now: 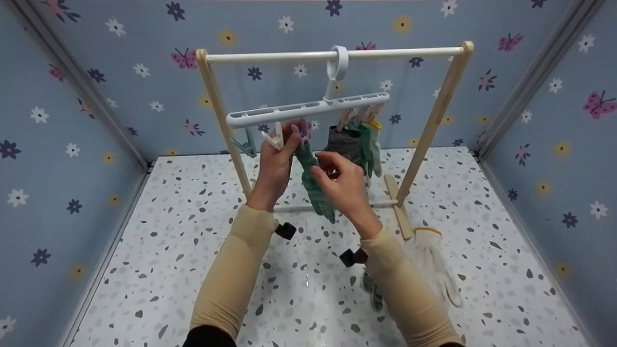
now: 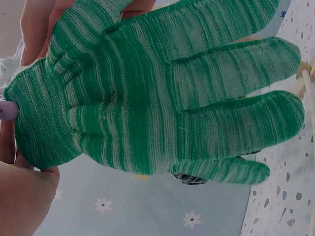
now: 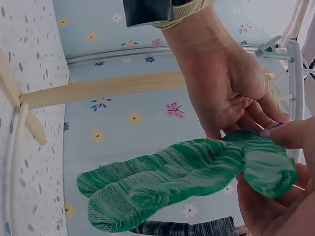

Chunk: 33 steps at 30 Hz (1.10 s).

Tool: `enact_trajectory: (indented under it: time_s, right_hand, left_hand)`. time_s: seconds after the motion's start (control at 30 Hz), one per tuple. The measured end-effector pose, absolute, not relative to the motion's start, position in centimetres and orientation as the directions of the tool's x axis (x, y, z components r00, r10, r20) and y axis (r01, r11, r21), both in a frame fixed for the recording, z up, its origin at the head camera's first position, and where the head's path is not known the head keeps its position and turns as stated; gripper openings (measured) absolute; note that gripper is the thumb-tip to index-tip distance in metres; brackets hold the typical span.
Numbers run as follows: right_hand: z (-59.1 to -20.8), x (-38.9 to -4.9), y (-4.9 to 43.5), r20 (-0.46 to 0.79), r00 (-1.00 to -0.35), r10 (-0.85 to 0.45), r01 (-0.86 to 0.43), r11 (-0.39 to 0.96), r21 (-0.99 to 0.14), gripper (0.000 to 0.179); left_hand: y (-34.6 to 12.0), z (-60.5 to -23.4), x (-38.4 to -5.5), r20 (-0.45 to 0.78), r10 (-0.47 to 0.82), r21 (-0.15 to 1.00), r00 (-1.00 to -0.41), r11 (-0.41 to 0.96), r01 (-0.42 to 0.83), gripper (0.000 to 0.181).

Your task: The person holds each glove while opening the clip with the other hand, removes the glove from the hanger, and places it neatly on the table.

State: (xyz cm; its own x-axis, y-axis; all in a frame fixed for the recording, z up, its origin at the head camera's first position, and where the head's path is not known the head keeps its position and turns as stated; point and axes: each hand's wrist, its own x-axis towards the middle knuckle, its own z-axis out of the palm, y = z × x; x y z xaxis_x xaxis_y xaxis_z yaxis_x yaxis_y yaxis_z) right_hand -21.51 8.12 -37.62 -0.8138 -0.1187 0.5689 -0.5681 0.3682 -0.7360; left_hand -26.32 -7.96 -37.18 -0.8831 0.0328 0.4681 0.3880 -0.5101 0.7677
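My left hand point(image 1: 274, 168) grips a purple clothespin point(image 1: 304, 131) under the left half of the white hanger point(image 1: 284, 113). The clothespin sits on the cuff of a green striped knit glove point(image 1: 313, 185), which hangs with its fingers downward. In the left wrist view the glove point(image 2: 133, 93) spreads flat, palm broad and fingers apart. My right hand point(image 1: 344, 185) pinches the glove near its thumb, fingers curled at its edge. Beside my left hand hang a white clothespin point(image 1: 274, 139) and a green clothespin point(image 1: 247, 144).
The hanger hooks over the top rod point(image 1: 270, 56) of a wooden stand. From its right half hang a dark grey knit piece point(image 1: 344, 140), a green glove point(image 1: 365, 149) and a white glove point(image 1: 376, 149). Another white glove point(image 1: 434, 255) lies on the speckled floor, near a dark striped item point(image 1: 375, 294).
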Motion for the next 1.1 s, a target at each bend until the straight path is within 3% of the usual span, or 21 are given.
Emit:
enact_trajectory:
  time_s: [1.1]
  right_hand:
    - [-38.1, -21.4, 7.1, 0.595, -0.802, -0.057, -0.569, 0.374, -0.732, 0.016]
  left_hand:
    - [-6.8, -37.0, -26.3, 0.414, -0.012, 0.685, -0.910, -0.654, 0.320, 0.018]
